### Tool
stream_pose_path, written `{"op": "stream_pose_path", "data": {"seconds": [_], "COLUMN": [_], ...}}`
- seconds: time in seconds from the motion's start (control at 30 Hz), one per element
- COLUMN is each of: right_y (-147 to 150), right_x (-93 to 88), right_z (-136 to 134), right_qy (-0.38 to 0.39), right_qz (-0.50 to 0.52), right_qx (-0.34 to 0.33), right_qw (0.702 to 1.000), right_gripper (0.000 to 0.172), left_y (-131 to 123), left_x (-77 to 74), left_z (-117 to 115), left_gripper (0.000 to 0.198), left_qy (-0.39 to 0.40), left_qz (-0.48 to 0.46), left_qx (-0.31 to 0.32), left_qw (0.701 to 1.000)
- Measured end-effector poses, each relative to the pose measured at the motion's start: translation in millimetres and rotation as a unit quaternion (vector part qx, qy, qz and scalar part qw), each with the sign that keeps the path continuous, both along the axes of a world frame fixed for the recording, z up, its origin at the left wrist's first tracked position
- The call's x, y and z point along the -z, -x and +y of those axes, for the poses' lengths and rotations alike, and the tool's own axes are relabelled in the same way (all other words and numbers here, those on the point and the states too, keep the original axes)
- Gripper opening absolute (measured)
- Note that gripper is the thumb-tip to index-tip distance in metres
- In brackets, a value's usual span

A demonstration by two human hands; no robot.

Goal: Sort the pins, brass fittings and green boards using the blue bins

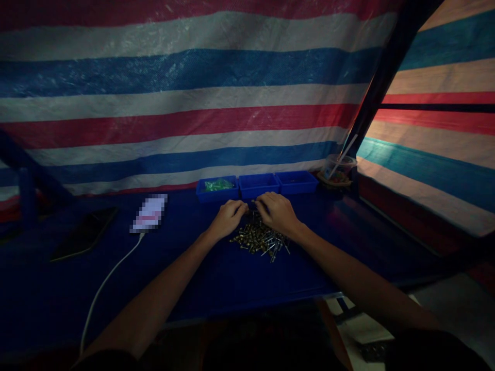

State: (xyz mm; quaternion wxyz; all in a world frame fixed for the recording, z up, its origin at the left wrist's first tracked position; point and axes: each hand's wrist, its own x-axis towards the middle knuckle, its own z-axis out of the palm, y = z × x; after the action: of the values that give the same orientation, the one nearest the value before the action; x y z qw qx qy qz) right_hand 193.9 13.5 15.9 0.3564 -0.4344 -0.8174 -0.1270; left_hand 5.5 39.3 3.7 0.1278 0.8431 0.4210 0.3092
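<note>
A heap of small metal pieces (pixel 257 237), brass-coloured and silver, lies on the blue table (pixel 240 288); several of the silver ones look like thin pins or screws. At the heap's left upper edge is my left hand (pixel 227 218), thumb and fingers pressed together in a pinch. Across from it, my right hand (pixel 279 212) curls over the upper right of the heap, fingers bent toward the thumb. Whatever the fingertips of both hands hold is too small and dark to name. The two hands are close together but apart.
Behind the hands stand three blue trays: a left tray (pixel 216 196) with a green plastic bag (pixel 218 184), a middle tray (pixel 259 193) and a right tray (pixel 296 188). A clear cup (pixel 340 167) with a straw is farther right. Left lie a dark phone (pixel 85 234), a lit phone (pixel 149 213) and its white cable (pixel 106 278).
</note>
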Motion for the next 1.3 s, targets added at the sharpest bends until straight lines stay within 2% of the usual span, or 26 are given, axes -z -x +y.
{"op": "stream_pose_path", "data": {"seconds": [0.07, 0.17, 0.23, 0.3, 0.4, 0.5, 0.6, 0.7, 0.93, 1.07, 1.17, 1.23, 1.3], "right_y": [-7.4, -20.1, -25.9, -28.0, -25.6, -20.1, -13.0, -3.8, 9.2, 7.1, 1.6, -4.6, -12.6], "right_x": [-15.0, -45.7, -64.7, -74.5, -63.6, -31.5, -3.0, 7.5, 4.6, 2.6, -7.9, -21.4, -39.0], "right_z": [-0.7, 5.5, 17.2, 32.0, 46.4, 40.5, 23.3, 10.3, 4.6, 5.2, 3.6, 2.3, 4.7], "right_qy": [-0.051, -0.154, -0.178, -0.137, -0.022, 0.049, 0.06, 0.044, 0.015, 0.003, -0.029, -0.085, -0.153], "right_qz": [0.083, 0.196, 0.206, 0.141, -0.002, -0.063, -0.083, -0.1, -0.109, -0.102, -0.026, 0.059, 0.146], "right_qx": [-0.003, 0.025, 0.074, 0.132, 0.174, 0.109, 0.024, -0.011, 0.003, 0.002, -0.005, -0.013, -0.006], "right_qw": [0.995, 0.968, 0.959, 0.972, 0.984, 0.991, 0.994, 0.994, 0.994, 0.995, 0.999, 0.995, 0.977], "right_gripper": [0.02, 0.021, 0.024, 0.024, 0.026, 0.028, 0.026, 0.02, 0.014, 0.018, 0.022, 0.022, 0.022], "left_y": [3.0, 6.1, 6.1, 5.0, 3.6, 3.0, 1.6, -0.9, -6.7, -0.8, 12.1, 20.9, 26.4], "left_x": [3.1, 8.7, 11.3, 12.5, 12.4, 11.3, 9.3, 5.7, 3.1, -0.4, -12.2, -20.5, -25.4], "left_z": [2.2, 6.9, 9.6, 11.2, 11.6, 10.8, 9.4, 6.7, 2.7, 3.8, 0.2, -4.2, -8.2], "left_gripper": [0.027, 0.018, 0.02, 0.021, 0.018, 0.016, 0.02, 0.025, 0.037, 0.043, 0.032, 0.023, 0.022], "left_qy": [-0.017, -0.031, -0.02, -0.011, -0.019, -0.007, 0.027, 0.04, 0.041, 0.081, 0.084, 0.077, 0.09], "left_qz": [0.036, 0.091, 0.117, 0.141, 0.162, 0.133, 0.052, -0.013, -0.038, -0.027, 0.08, 0.166, 0.217], "left_qx": [-0.009, -0.039, -0.051, -0.053, -0.054, -0.056, -0.043, -0.032, -0.031, 0.01, 0.026, 0.041, 0.069], "left_qw": [0.999, 0.995, 0.992, 0.989, 0.985, 0.989, 0.997, 0.999, 0.998, 0.996, 0.993, 0.982, 0.97]}}
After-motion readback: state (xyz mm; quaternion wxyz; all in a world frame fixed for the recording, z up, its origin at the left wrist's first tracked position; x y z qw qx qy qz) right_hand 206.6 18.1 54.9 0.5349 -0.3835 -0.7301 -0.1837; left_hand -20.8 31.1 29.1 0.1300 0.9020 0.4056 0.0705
